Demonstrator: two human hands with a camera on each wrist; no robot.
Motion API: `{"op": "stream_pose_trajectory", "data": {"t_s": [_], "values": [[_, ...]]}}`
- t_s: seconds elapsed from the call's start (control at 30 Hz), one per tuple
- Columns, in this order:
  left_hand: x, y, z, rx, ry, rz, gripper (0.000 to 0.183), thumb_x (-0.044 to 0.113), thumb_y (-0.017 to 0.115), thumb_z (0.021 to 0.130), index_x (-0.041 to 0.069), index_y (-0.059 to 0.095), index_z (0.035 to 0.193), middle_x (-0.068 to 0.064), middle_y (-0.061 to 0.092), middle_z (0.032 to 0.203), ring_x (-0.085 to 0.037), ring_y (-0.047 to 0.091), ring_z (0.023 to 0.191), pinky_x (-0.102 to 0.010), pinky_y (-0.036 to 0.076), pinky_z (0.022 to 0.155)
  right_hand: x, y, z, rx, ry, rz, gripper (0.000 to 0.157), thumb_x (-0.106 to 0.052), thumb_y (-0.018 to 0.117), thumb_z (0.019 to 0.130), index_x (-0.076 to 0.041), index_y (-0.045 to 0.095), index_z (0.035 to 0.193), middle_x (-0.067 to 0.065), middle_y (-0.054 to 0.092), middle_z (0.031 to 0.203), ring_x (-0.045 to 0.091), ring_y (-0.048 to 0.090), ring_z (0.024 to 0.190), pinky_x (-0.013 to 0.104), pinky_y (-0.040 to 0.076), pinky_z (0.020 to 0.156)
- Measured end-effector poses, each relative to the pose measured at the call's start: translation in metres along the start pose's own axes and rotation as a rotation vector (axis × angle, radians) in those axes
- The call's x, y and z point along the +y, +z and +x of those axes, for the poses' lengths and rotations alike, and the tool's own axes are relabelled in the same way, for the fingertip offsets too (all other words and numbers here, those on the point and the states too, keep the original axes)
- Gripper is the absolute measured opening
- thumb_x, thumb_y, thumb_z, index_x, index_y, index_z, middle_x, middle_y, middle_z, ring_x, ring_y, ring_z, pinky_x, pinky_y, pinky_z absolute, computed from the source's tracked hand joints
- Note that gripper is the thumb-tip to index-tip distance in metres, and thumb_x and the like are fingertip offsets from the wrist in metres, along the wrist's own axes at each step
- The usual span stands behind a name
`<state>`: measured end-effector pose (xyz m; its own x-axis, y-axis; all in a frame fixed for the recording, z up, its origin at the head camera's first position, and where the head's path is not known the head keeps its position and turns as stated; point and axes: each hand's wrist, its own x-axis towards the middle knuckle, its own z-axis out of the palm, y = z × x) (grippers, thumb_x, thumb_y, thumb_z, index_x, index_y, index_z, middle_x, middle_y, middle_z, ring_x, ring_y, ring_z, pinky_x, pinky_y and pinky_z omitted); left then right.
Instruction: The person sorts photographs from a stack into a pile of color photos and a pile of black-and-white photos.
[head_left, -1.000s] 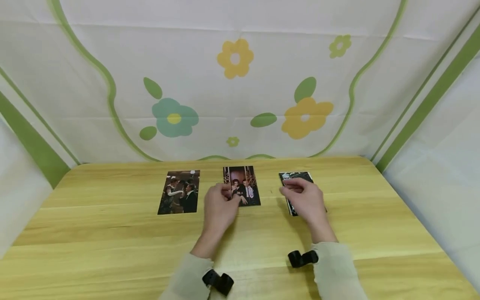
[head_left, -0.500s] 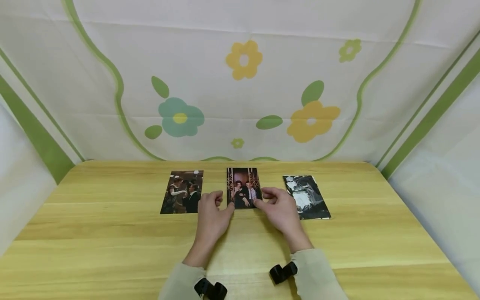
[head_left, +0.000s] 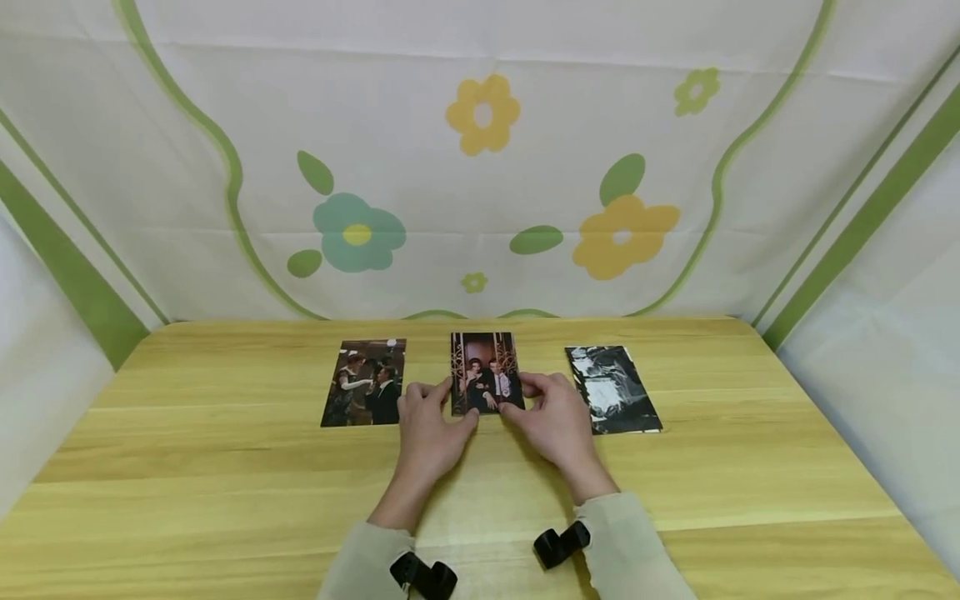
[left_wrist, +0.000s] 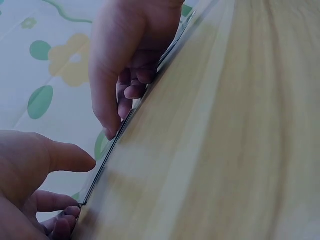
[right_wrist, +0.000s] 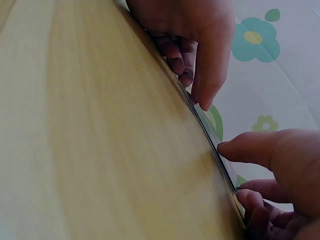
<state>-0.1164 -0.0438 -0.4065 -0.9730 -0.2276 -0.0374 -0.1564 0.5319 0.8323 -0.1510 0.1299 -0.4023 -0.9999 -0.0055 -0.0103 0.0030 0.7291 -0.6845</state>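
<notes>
Three photo cards lie in a row on the wooden table: a left card (head_left: 362,383) with a couple in evening dress, a middle card (head_left: 482,367) with two seated people, and a right card (head_left: 613,392) in black and white. At the middle card's left edge, my left hand (head_left: 431,433) has its fingertips, with the thumb by the front edge. My right hand (head_left: 553,421) pinches the same card's front right corner between thumb and curled fingers. Seen edge-on in the right wrist view, the middle card (right_wrist: 212,145) lies low on the tabletop and looks layered.
The wooden table (head_left: 225,500) ends at a white cloth backdrop (head_left: 480,192) printed with flowers and leaves. Cloth panels also rise at both sides. A black wrist camera (head_left: 423,575) sits on the left sleeve, another black camera (head_left: 562,546) on the right.
My right hand has moved left from the right card to the middle one, uncovering the right card. My left hand has slid off the middle card's face to its left edge.
</notes>
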Motion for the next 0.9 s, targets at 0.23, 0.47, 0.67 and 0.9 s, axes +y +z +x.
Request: {"op": "stream_pose_trajectory", "data": {"t_s": [0.23, 0.47, 0.67, 0.9], "values": [[-0.001, 0.000, -0.002, 0.001, 0.009, 0.001, 0.069, 0.022, 0.081, 0.092, -0.001, 0.057, 0.153, -0.019, 0.052, 0.129, -0.034, 0.043, 0.122, -0.050, 0.044, 0.097, 0.001, 0.002, -0.001, 0.019, -0.010, 0.000, 0.059, -0.031, 0.089, 0.085, -0.011, 0.073, 0.138, 0.007, 0.072, 0.113, 0.013, 0.062, 0.079, 0.032, 0.048, 0.076], [-0.002, 0.000, 0.000, 0.005, -0.022, -0.073, 0.066, 0.020, 0.079, 0.094, 0.002, 0.057, 0.154, -0.020, 0.052, 0.133, -0.036, 0.044, 0.127, -0.055, 0.047, 0.104, -0.001, 0.001, -0.002, 0.019, 0.009, 0.047, 0.058, -0.029, 0.090, 0.084, -0.010, 0.073, 0.137, 0.007, 0.071, 0.113, 0.015, 0.062, 0.080, 0.031, 0.049, 0.075], [-0.003, -0.004, 0.001, -0.002, -0.065, -0.215, 0.059, 0.017, 0.073, 0.099, 0.004, 0.058, 0.154, -0.017, 0.052, 0.130, -0.030, 0.046, 0.122, -0.047, 0.046, 0.100, -0.002, 0.000, -0.002, 0.017, 0.022, 0.102, 0.059, -0.027, 0.091, 0.084, -0.010, 0.073, 0.137, 0.008, 0.070, 0.114, 0.017, 0.062, 0.084, 0.030, 0.050, 0.074], [0.001, -0.011, 0.003, 0.018, -0.070, -0.304, 0.048, 0.008, 0.072, 0.099, 0.003, 0.066, 0.146, -0.017, 0.064, 0.125, -0.027, 0.059, 0.111, -0.037, 0.048, 0.093, -0.006, -0.003, -0.001, 0.014, 0.045, 0.159, 0.058, -0.026, 0.090, 0.085, -0.012, 0.072, 0.138, 0.008, 0.072, 0.116, 0.017, 0.064, 0.087, 0.031, 0.052, 0.076]]}}
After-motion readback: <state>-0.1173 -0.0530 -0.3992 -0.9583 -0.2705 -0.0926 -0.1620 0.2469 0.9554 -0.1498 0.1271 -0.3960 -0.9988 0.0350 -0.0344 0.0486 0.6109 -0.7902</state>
